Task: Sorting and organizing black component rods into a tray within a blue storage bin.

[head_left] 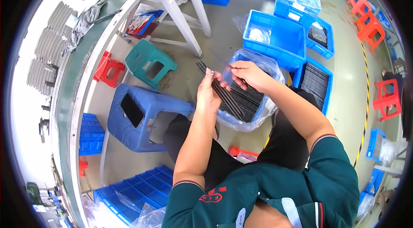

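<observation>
My left hand [208, 92] is closed round a small bundle of thin black strips [231, 102], which slants from upper left to lower right. Close beside it, my right hand [249, 76] pinches a thin dark strip [221, 58] that points up and to the left. Both hands are over a blue bin [263, 104] lined with clear plastic, standing in front of my knees. Many more black strips [251, 100] lie in rows inside that bin. The exact shape of the strips is too small to make out.
A blue stool [167, 106] bearing a black phone [132, 110] stands at the left, with a green stool [151, 64] beyond. Past the lined bin is an open blue crate [275, 34]; another crate of black strips [315, 81] stands right. A long workbench [92, 62] runs along the left.
</observation>
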Action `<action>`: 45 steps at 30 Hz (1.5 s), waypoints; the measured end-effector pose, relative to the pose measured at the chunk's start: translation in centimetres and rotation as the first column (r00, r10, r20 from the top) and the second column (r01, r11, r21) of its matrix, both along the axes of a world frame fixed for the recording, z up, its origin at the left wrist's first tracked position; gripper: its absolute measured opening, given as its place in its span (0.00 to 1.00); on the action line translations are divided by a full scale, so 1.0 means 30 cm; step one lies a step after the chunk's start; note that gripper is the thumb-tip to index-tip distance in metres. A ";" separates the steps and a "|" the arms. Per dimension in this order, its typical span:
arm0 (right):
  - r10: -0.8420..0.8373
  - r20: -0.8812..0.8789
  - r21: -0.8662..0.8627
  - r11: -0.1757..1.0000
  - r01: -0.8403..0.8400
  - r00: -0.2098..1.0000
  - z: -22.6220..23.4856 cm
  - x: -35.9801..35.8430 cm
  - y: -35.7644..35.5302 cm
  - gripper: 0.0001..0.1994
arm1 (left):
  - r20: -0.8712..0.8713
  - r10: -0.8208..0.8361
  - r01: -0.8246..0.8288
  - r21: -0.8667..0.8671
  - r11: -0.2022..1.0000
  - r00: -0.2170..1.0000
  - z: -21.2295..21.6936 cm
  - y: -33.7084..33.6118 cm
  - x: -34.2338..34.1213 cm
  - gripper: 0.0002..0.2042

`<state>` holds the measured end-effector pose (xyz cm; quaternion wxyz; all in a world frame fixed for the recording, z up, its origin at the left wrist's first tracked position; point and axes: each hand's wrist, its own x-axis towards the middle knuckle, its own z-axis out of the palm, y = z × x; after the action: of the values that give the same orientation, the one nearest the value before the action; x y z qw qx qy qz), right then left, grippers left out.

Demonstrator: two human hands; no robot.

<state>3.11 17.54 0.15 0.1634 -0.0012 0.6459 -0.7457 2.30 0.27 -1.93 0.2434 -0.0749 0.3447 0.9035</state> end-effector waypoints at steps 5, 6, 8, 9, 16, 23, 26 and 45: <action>0.116 0.014 0.015 0.993 -0.116 0.993 0.107 0.119 -0.020 0.18 | 0.060 0.239 -0.244 0.101 0.965 0.969 -0.006 -0.051 -0.064 0.15; 0.130 0.016 0.011 0.991 -0.130 0.991 0.099 0.125 -0.026 0.19 | 0.062 0.244 -0.250 0.101 0.963 0.968 -0.008 -0.053 -0.060 0.15; 0.134 0.036 0.041 0.990 -0.135 0.990 0.098 0.128 -0.033 0.20 | -0.011 0.253 -0.253 0.006 0.967 0.967 0.001 -0.040 -0.051 0.14; 0.137 0.055 0.071 0.987 -0.141 0.989 0.097 0.130 -0.036 0.20 | -0.029 0.236 -0.234 0.058 0.970 0.971 -0.017 -0.038 -0.052 0.14; 0.101 0.046 0.097 0.990 -0.105 0.994 0.100 0.139 -0.039 0.19 | -0.009 0.233 -0.233 0.019 0.972 0.972 -0.014 -0.011 -0.037 0.14; -0.002 0.008 0.022 1.000 0.002 1.000 0.078 0.123 -0.060 0.20 | -0.049 0.171 -0.176 -0.132 0.975 0.984 0.008 0.046 0.010 0.14; -0.088 0.035 0.007 0.996 0.088 0.996 0.072 0.096 -0.058 0.17 | -0.092 0.060 -0.062 -0.024 0.998 0.994 0.006 0.088 0.025 0.14; -0.481 0.054 0.038 0.876 0.480 0.875 -0.018 -0.164 0.117 0.15 | 0.038 -0.377 0.377 -0.204 0.903 0.925 0.016 0.083 0.088 0.14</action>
<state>-1.80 21.04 -0.40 -0.0072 0.1840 0.6292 -0.7551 4.95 2.76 -1.44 0.4038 -0.0306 0.4454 0.7985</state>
